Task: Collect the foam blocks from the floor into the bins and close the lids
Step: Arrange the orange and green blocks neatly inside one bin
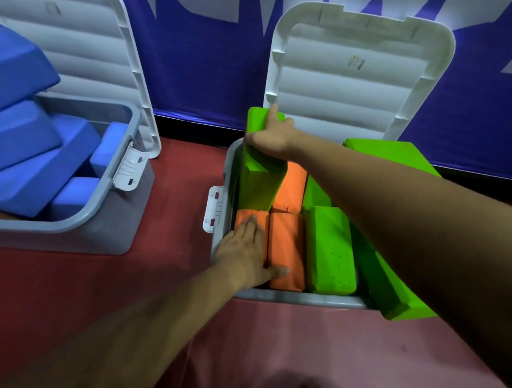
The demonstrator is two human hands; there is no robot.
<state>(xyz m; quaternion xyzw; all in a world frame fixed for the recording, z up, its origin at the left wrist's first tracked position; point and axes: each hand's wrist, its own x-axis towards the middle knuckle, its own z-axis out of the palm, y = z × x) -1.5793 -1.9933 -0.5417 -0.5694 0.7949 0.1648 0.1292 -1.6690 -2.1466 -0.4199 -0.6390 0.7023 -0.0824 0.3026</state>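
A grey bin (302, 299) in front of me holds green and orange foam blocks, its white lid (355, 77) standing open behind. My right hand (271, 137) grips the top of an upright green block (258, 182) at the bin's far left corner. My left hand (242, 253) lies flat with straight fingers on an orange block (260, 221) at the near left, thumb touching a second orange block (287, 246). A flat green block (329, 249) lies beside them. Another green block (392, 295) sticks out over the bin's right rim.
A second grey bin (90, 228) at the left is heaped with blue foam blocks (21, 137), its white lid (86, 48) open against the blue wall. Red floor (182, 195) separates the two bins. White latches hang on the bins' facing sides.
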